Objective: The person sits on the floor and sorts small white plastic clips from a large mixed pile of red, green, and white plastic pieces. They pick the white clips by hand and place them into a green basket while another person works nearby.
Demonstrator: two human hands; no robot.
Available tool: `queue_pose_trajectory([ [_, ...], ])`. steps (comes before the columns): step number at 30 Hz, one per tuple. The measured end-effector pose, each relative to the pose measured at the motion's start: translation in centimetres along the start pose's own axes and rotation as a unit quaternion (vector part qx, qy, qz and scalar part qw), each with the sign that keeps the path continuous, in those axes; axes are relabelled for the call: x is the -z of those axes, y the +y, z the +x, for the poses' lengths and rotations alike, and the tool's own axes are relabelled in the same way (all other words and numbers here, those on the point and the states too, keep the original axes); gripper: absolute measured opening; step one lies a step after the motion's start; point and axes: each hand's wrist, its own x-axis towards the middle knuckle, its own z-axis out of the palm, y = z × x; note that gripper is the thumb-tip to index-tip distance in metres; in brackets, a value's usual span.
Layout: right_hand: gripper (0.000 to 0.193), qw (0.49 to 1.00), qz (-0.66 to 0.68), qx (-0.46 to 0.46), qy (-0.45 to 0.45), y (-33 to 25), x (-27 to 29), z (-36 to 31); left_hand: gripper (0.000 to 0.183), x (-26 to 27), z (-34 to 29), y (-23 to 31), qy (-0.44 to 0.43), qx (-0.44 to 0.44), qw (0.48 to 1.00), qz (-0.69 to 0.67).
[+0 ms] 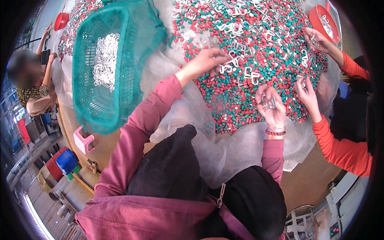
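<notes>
Red, green and white small chips [224, 108] are spread thickly before me, with white plastic clips [252, 75] scattered among them. My left hand [205, 63] reaches in over the chips, its fingers bent and drawn together at a white plastic clip [234, 61]; the fingertips are partly hidden. Palm up at the near edge of the heap, my right hand [273, 112] has its fingers curled around several clear plastic clips [269, 102]. A red bead bracelet [276, 132] circles that wrist.
To the left stands a green mesh-lined basket [80, 80] holding a pile of white clips [106, 62]. At right, a co-worker's hands [307, 94] in orange sleeves hold small pieces beside a red bowl [334, 34]. A pink stool [83, 141] and another person [34, 84] are farther left.
</notes>
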Motion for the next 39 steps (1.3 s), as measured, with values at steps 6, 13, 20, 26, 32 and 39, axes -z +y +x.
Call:
queue_pose_trajectory([
  [6,0.026,0.991,-0.074,-0.024,0.113,-0.2,0.7,-0.9,0.033,-2.4,1.1,-3.7,0.116,-0.198,0.851,0.472],
  [13,0.031,0.652,-0.756,0.01,0.048,4.9,-1.3,0.5,0.025,1.5,-1.1,2.3,0.016,-0.038,0.966,-0.256],
  [20,0.007,0.754,-0.649,0.01,0.095,6.2,-0.3,1.0,0.03,1.4,-1.7,3.1,-0.105,-0.064,0.899,-0.42],
  [26,0.019,0.991,-0.075,-0.007,0.11,1.2,0.4,0.0,0.036,-0.4,1.3,-0.7,0.13,-0.197,0.822,0.517],
  [32,0.03,0.78,-0.582,-0.038,0.227,-0.5,2.6,3.7,0.034,-0.3,1.8,-1.2,0.067,-0.189,0.835,0.513],
  [39,0.015,0.931,-0.306,-0.031,0.195,0.4,2.9,3.3,0.02,0.9,-0.6,2.5,-0.086,-0.039,0.946,-0.31],
])
